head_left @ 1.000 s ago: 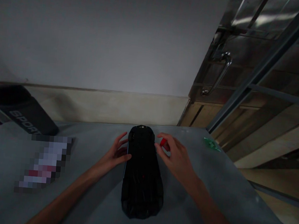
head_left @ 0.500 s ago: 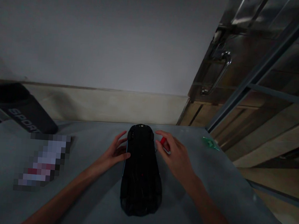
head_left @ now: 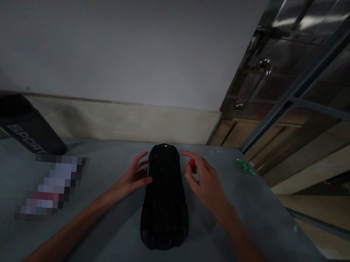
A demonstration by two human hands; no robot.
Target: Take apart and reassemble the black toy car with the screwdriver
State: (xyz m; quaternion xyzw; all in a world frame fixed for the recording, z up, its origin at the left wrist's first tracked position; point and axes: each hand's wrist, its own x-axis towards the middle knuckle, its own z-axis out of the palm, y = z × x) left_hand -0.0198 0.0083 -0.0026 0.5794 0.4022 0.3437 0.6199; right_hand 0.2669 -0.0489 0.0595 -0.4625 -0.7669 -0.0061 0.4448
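Bottle [head_left: 37, 124], dark, far left: one word, "SPORT", in pale grey capitals, single line, slanting down toward the right along its side. Pixelated patch [head_left: 56, 184], just beside: any print masked, unreadable.
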